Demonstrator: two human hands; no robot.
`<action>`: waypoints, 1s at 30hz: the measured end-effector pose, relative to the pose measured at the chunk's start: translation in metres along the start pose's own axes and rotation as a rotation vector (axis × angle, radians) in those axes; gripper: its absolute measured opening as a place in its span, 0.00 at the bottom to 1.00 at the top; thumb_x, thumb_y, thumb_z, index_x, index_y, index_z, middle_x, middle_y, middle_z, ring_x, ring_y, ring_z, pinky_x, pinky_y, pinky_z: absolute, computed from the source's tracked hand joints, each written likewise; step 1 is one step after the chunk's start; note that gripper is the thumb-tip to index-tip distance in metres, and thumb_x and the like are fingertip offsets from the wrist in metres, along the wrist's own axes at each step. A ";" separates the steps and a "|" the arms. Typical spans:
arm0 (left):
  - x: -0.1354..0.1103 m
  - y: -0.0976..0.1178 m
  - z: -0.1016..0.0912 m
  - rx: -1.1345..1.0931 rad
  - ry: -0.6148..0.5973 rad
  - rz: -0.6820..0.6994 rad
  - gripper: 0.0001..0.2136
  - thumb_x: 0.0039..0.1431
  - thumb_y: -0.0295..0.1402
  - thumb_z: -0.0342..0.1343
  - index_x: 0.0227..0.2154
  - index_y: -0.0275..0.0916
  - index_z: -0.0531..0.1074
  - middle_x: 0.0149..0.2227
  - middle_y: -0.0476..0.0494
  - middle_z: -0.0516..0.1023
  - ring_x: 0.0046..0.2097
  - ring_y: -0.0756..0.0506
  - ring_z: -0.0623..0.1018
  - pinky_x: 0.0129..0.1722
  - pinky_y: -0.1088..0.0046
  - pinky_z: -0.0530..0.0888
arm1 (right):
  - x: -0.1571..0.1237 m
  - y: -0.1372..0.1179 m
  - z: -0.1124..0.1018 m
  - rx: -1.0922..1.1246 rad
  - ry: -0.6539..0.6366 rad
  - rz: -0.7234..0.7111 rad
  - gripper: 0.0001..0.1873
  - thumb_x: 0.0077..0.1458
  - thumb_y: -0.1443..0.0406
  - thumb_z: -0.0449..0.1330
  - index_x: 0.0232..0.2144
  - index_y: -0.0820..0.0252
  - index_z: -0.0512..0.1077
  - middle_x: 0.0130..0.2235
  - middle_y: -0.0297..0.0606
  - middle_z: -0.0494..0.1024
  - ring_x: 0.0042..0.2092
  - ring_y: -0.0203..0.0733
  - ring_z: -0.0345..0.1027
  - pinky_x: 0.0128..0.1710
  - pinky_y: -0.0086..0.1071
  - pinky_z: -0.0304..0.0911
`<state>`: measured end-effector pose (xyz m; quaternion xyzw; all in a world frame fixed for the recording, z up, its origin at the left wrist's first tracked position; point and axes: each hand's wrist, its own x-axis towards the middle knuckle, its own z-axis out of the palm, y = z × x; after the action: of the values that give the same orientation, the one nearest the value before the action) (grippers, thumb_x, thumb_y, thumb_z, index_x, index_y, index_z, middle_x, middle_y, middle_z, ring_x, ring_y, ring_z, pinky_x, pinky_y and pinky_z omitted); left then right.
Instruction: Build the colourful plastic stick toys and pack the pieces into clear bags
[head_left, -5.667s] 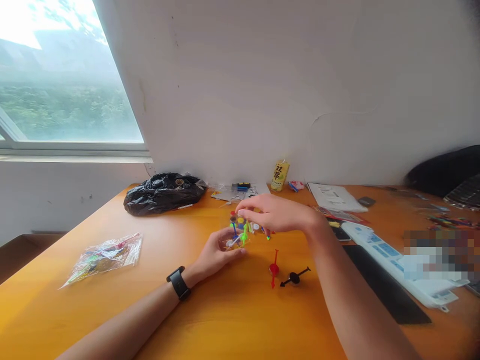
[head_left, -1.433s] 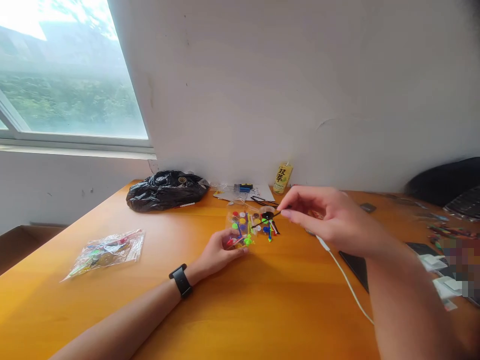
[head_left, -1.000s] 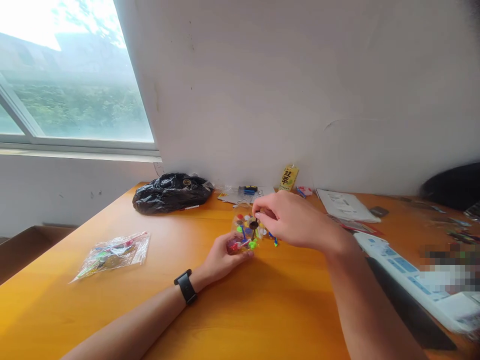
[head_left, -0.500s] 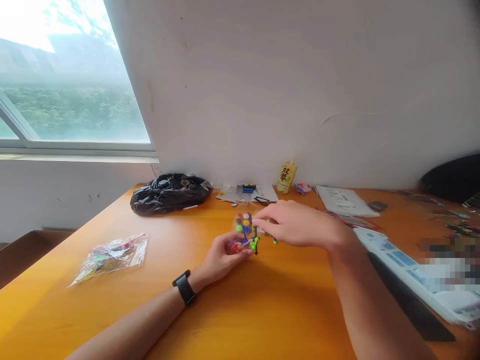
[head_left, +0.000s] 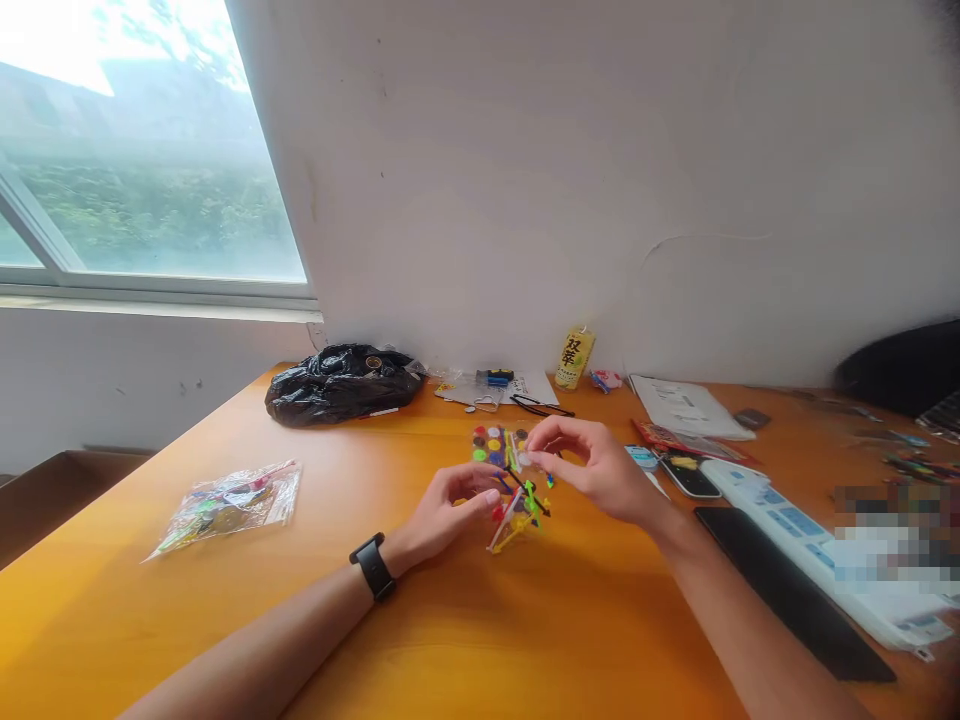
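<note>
A small clear plastic bag point(head_left: 504, 478) full of coloured discs and thin plastic sticks is lifted a little off the orange table point(head_left: 480, 640) at its centre. My left hand point(head_left: 444, 508), with a black watch on its wrist, pinches the bag's near left side. My right hand point(head_left: 598, 472) pinches the bag's top edge from the right. The bag's lower end, with green, yellow and red sticks in it, hangs down and tilts toward me.
A second clear bag of coloured pieces point(head_left: 225, 504) lies at the left. A black plastic bag point(head_left: 339, 382), a yellow drink carton point(head_left: 574, 358), papers point(head_left: 685, 404), a phone point(head_left: 688, 478), a white power strip point(head_left: 817, 548) and a black slab point(head_left: 787, 590) lie around.
My right hand put the black stick piece into the bag. Both hands have since raised the bag off the table, and its lower end now tips toward me.
</note>
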<state>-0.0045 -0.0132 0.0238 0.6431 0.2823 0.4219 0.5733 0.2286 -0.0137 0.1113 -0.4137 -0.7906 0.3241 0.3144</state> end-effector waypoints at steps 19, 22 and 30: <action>0.000 0.007 0.006 0.066 0.000 -0.070 0.23 0.63 0.52 0.62 0.36 0.33 0.84 0.35 0.39 0.84 0.36 0.44 0.78 0.39 0.70 0.72 | -0.012 0.060 0.054 0.457 0.175 0.143 0.19 0.54 0.50 0.71 0.34 0.58 0.77 0.33 0.36 0.77 0.34 0.39 0.69 0.35 0.33 0.66; 0.002 0.007 0.005 0.051 0.034 -0.089 0.24 0.64 0.53 0.60 0.35 0.33 0.83 0.35 0.39 0.84 0.36 0.45 0.77 0.38 0.71 0.71 | -0.013 0.063 0.063 0.511 0.201 0.192 0.20 0.54 0.48 0.70 0.30 0.58 0.75 0.29 0.34 0.74 0.29 0.38 0.65 0.31 0.33 0.63; 0.005 0.010 0.003 0.004 0.122 -0.097 0.18 0.61 0.47 0.66 0.39 0.34 0.83 0.40 0.40 0.84 0.40 0.45 0.78 0.42 0.73 0.73 | -0.016 0.064 0.063 0.539 0.216 0.211 0.18 0.57 0.51 0.68 0.29 0.59 0.74 0.28 0.33 0.73 0.31 0.38 0.65 0.34 0.33 0.63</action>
<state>-0.0005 -0.0124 0.0350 0.6029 0.3486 0.4316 0.5733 0.2164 -0.0145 0.0207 -0.4271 -0.5908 0.5071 0.4598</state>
